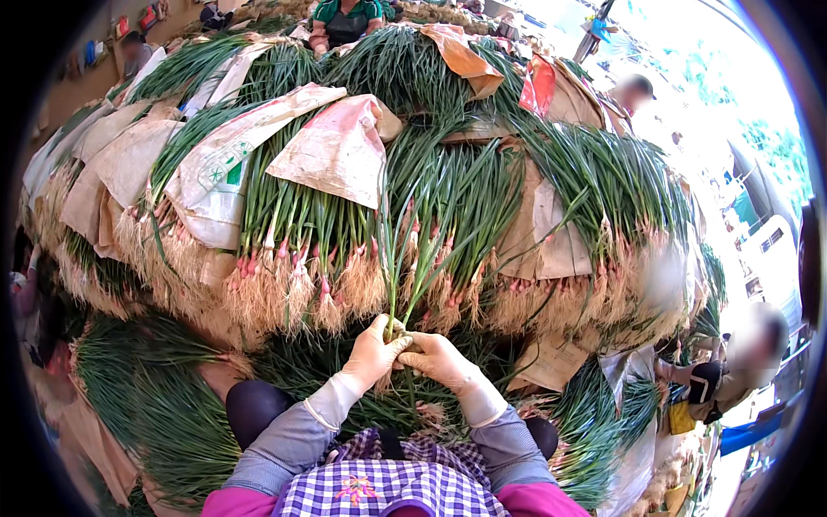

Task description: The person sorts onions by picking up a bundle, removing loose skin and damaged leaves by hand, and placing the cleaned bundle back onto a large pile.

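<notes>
Close in front of me, both hands meet at the root end of a few spring onions [394, 289], whose green leaves point away from me. My left hand [370, 355], in a pale thin glove, pinches the stalks near their base. Beside it, my right hand [441, 360], gloved the same way, has its fingers closed at the same root end; the fingers partly hide what they grip. Just beyond lies a thick row of spring onions [297, 246] with pinkish bulbs and shaggy tan roots turned toward me.
Cloth sacks [340, 148] and an orange sack [465, 59] cover parts of the heap. More spring onions [155, 414] lie low on the left, with loose leaves around my knees. A person in green [345, 19] sits at the far side; another person [749, 362] is at the right.
</notes>
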Demonstrator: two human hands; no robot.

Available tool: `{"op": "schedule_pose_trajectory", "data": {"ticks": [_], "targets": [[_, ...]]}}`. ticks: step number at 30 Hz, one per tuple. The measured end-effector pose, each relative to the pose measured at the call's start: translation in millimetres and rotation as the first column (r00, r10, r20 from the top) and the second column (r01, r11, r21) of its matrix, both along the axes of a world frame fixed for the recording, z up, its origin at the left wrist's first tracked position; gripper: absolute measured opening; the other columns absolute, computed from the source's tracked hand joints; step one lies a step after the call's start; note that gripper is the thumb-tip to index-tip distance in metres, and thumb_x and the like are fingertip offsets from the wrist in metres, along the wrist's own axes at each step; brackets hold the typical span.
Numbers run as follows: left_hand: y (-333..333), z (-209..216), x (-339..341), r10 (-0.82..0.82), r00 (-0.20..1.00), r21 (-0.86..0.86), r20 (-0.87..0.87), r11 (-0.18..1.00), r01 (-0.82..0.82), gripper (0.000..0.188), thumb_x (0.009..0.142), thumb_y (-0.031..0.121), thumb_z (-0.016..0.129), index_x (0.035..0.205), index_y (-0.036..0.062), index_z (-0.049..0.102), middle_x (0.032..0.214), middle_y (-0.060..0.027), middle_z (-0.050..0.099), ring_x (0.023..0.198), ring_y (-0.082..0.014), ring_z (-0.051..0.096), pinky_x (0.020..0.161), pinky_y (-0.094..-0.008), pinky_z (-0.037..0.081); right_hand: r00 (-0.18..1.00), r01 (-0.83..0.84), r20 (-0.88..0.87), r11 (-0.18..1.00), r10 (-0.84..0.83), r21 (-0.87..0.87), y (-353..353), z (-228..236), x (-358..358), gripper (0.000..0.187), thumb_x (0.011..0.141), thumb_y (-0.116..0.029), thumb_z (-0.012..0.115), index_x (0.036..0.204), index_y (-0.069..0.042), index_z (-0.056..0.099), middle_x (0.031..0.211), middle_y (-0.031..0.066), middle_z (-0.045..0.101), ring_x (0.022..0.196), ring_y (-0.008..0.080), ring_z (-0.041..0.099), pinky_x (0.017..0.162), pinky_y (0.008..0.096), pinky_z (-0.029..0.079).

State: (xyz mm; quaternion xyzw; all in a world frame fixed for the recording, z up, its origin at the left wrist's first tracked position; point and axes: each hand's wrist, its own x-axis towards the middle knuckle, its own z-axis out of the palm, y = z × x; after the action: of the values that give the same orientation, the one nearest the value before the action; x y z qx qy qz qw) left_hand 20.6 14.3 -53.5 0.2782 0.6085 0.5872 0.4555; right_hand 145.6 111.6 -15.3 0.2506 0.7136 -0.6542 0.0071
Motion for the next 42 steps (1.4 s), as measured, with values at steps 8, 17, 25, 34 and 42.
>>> {"op": "schedule_pose_trajectory", "data": {"ticks": [8,17,25,34,42], "targets": [[-3,15,-12,-0.094,0.937,0.037,0.336,0.996,0.086,0.02,0.088,0.011,0.062,0.101,0.0043,0.047,0.076,-0.0049,0.058,0.058,-0.0101,0.056,0.05,-0.0233,0.047,0.993,0.015,0.036,0.412,-0.117,0.911,10,-18,-16,0.012,0.082,-0.011,0.055,0.084,-0.009,0.067,0.076,0.0112,0.065,0.072,0.0284,0.064,0.065,0.0373,0.051],[-10,26,-13,-0.075,0.806,0.017,0.587,0.997,0.081,0.015,0.097,0.013,0.045,0.106,0.0021,0.047,0.079,-0.0058,0.055,0.058,-0.009,0.049,0.054,-0.0239,0.046,0.91,0.21,-0.302,0.943,-0.285,-0.257,27,-28,-18,0.056,0.093,-0.025,0.054,0.139,0.0,0.034,0.126,0.0077,0.052,0.099,0.0134,0.051,0.088,0.0266,0.041],[-24,39,-31,-0.286,0.373,0.311,0.882,0.95,-0.007,0.01,0.097,0.013,0.038,0.094,0.0094,0.047,0.055,0.0076,0.03,0.041,-0.0033,0.026,0.037,-0.0177,0.022,0.754,0.638,-0.235,0.769,-0.613,0.04,38,-46,-17,0.014,0.092,-0.01,0.054,0.089,0.0,0.063,0.076,0.0015,0.06,0.071,0.0118,0.053,0.067,0.0253,0.045],[-59,91,-38,-0.625,0.59,0.815,0.511,0.571,-0.1,0.041,0.097,0.025,0.046,0.13,0.0034,0.038,0.048,0.0,0.041,0.034,-0.0073,0.033,0.036,-0.0243,0.026,0.669,0.264,0.132,0.4,-0.731,0.878,125,-25,-13,0.027,0.085,-0.027,0.062,0.095,-0.002,0.064,0.092,0.0186,0.066,0.08,0.0283,0.066,0.076,0.0345,0.052],[-8,38,-13,-0.279,0.838,0.252,0.468,0.952,0.176,0.032,0.097,0.015,0.046,0.128,0.0052,0.044,0.074,-0.0011,0.053,0.047,-0.004,0.038,0.041,-0.0181,0.032,0.781,0.58,-0.226,0.81,-0.582,-0.085,160,-26,17,0.037,0.085,-0.015,0.065,0.117,0.001,0.055,0.085,0.0092,0.066,0.053,0.0107,0.052,0.051,0.0242,0.046]]}}
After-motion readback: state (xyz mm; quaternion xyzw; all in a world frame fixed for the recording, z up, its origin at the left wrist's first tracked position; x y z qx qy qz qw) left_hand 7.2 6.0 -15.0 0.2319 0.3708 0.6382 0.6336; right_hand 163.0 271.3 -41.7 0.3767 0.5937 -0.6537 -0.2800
